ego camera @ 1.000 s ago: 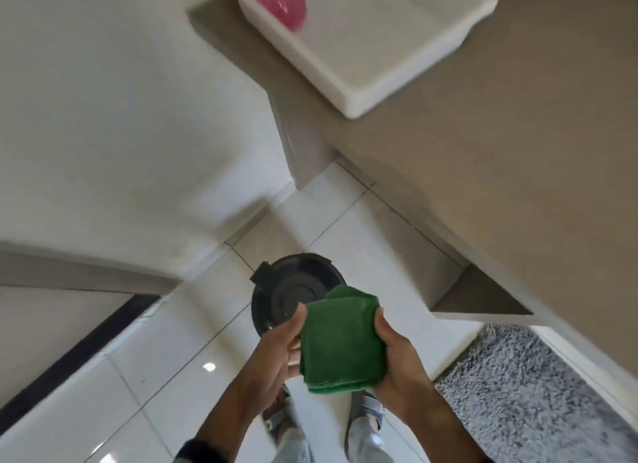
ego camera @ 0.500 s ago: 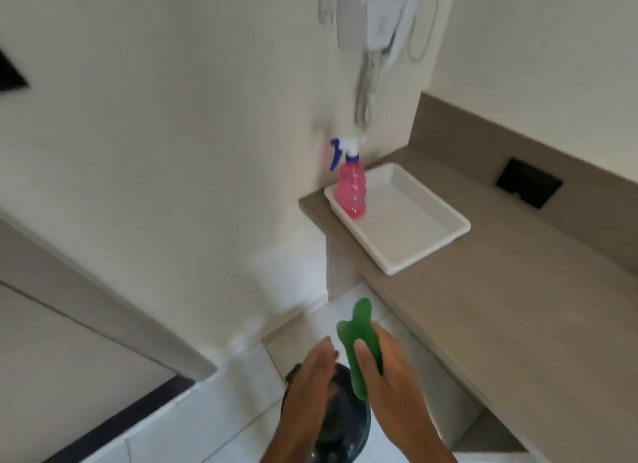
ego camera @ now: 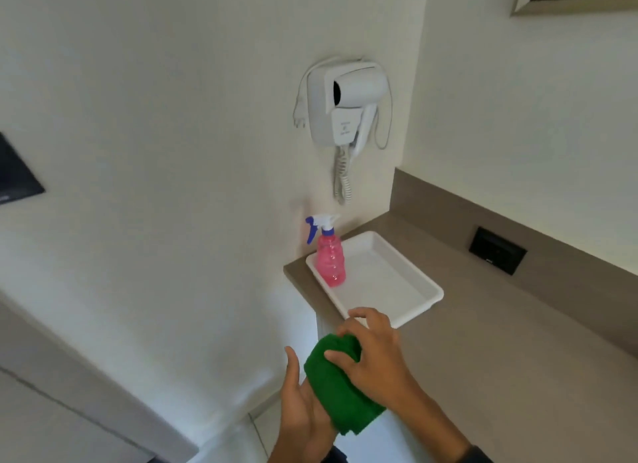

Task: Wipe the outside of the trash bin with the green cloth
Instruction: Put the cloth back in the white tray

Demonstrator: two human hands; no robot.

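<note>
Since the earlier frames the view has lifted from the floor to the wall and counter, the trash bin has gone out of sight, and both hands have risen with the green cloth point(ego camera: 340, 385).

The fingers point(ego camera: 340, 355) of the right hand point(ego camera: 374, 361) are curled over the top of the folded cloth and press on it, with the forefinger lifted a little toward the tray. The left hand point(ego camera: 300, 407) lies under the cloth with the palm turned inward, its fingers mostly straight and the thumb pointing up; whether it grips the cloth or only supports it, I cannot tell.

The cloth sits between the two hands, in front of the counter point(ego camera: 500, 359) edge. On the counter is a white tray point(ego camera: 397, 286), and a pink spray bottle point(ego camera: 330, 259) stands upright in its far left corner. Above it a white hair dryer point(ego camera: 347, 105) hangs on the wall, with its coiled cord down. A dark socket point(ego camera: 497, 250) is set in the back panel on the right.
</note>
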